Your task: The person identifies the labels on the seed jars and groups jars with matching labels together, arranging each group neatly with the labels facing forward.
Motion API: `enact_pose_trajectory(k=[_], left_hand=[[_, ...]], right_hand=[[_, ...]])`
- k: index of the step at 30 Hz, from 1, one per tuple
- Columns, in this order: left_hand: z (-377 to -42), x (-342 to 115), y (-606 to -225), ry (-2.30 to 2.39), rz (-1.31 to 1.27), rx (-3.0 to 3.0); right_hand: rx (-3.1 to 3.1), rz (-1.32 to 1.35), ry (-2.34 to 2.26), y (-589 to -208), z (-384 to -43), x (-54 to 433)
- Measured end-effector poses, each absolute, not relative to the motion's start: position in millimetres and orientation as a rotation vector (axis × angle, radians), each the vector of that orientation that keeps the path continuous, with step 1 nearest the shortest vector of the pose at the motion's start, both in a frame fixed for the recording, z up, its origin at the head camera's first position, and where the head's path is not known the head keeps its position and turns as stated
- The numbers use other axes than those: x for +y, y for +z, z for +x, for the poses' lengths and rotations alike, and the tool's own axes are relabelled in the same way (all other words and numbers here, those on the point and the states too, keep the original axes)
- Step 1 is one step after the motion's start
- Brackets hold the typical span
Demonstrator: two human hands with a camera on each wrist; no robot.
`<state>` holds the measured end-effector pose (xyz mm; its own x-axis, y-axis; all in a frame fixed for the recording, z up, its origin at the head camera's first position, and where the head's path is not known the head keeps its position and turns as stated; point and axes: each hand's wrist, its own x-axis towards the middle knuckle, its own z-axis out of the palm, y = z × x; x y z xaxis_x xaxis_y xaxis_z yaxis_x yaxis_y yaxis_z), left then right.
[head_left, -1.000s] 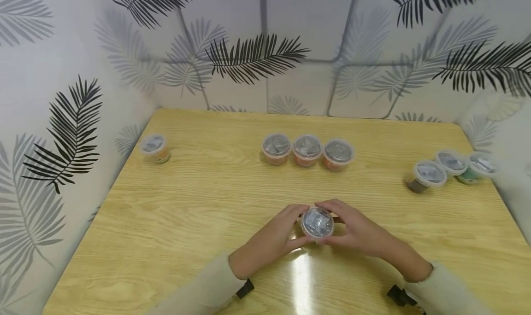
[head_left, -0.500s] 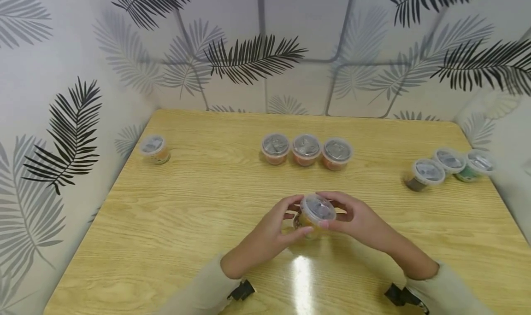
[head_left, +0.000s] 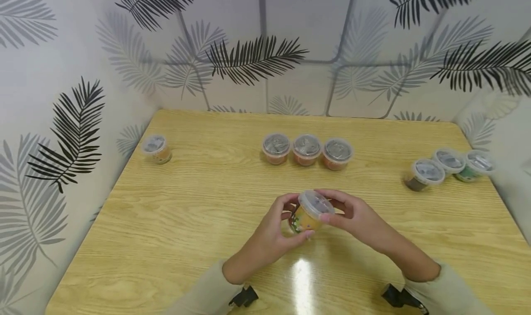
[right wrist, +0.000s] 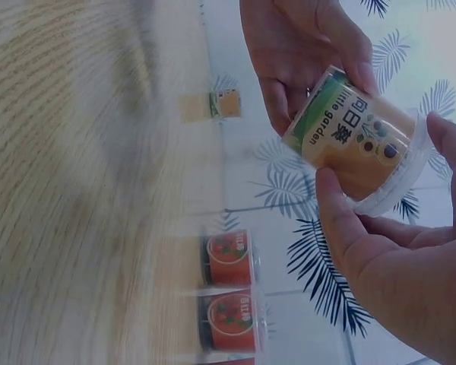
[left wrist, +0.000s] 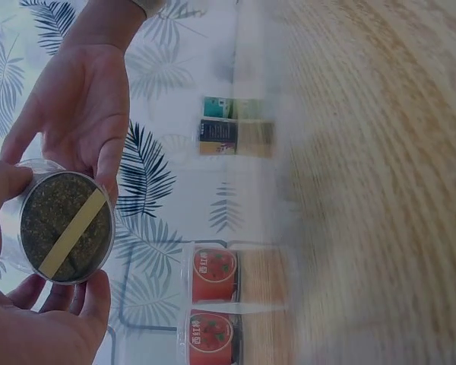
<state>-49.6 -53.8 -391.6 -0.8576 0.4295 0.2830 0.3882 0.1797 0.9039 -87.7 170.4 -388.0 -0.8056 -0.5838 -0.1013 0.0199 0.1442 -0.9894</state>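
A small clear-lidded plant cup (head_left: pixel 309 213) with a yellow-orange label is held tilted above the wooden table. My left hand (head_left: pixel 271 230) grips its lower body, fingers behind and thumb in front. My right hand (head_left: pixel 358 220) pinches the upper edge near the lid, thumb in front. In the right wrist view, the cup's label (right wrist: pixel 357 137) reads "little garden" with Chinese characters, and my right hand (right wrist: pixel 410 266) is at the lid end. The left wrist view shows the cup's bottom (left wrist: pixel 67 226), dark and grainy behind clear plastic with a tan strip, beside my left hand (left wrist: pixel 45 327).
Three red-labelled cups (head_left: pixel 306 150) with tomato pictures stand in a row behind the hands. One orange cup (head_left: pixel 157 149) is at the back left. At the right stand a dark cup (head_left: pixel 424 174), another lidded cup (head_left: pixel 449 160) and a green cup (head_left: pixel 474 165). Leaf-patterned walls (head_left: pixel 257 89) border the table.
The cup, first seen from above, has been raised and tilted so its lid leans right and its labelled side shows. Both hands moved with it; the other cups stayed put.
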Motion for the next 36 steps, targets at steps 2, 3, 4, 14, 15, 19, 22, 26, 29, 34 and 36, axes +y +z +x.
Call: enact_pose_trajectory(k=[2,3,4,14,15,19,22,26,29,34,36], left_hand=[[-52.0,-53.8,-399.8,1.825,0.81,2.379],[-53.3,-53.6,-404.4,1.844,0.803,2.364],[-54.8,-53.4,-409.0,1.86,0.804,2.35],[-56.6,-55.5,-421.5,1.932,0.821,2.131],[-56.1,-55.6,-420.6,1.928,0.818,2.109],[-55.1,-56.0,-418.1,1.922,0.804,2.035],[-54.7,-57.2,-418.0,1.925,0.82,1.975],[-55.0,-58.5,-420.5,1.95,0.877,1.874],[-55.7,-58.1,-423.5,1.976,0.922,1.819],[-57.3,-56.0,-426.5,1.96,0.933,1.79],[-57.3,-55.1,-427.4,1.937,0.911,1.802]], right_hand=[[1.949,-0.577,-1.699,-386.7,-87.0,172.0],[1.944,-0.597,-1.698,-386.1,-86.6,173.3],[1.936,-0.627,-1.704,-385.4,-86.3,174.7],[1.799,-0.84,-1.712,-381.7,-91.2,183.0],[1.816,-0.868,-1.684,-381.1,-91.4,183.9],[1.918,-1.003,-1.57,-379.0,-92.3,187.5],[1.947,-1.037,-1.522,-377.0,-92.5,189.5],[1.916,-1.046,-1.508,-373.3,-92.5,191.4],[1.885,-1.071,-1.533,-371.6,-92.3,191.3],[1.904,-1.013,-1.617,-372.9,-91.7,188.4],[1.932,-0.975,-1.637,-374.6,-91.4,187.3]])
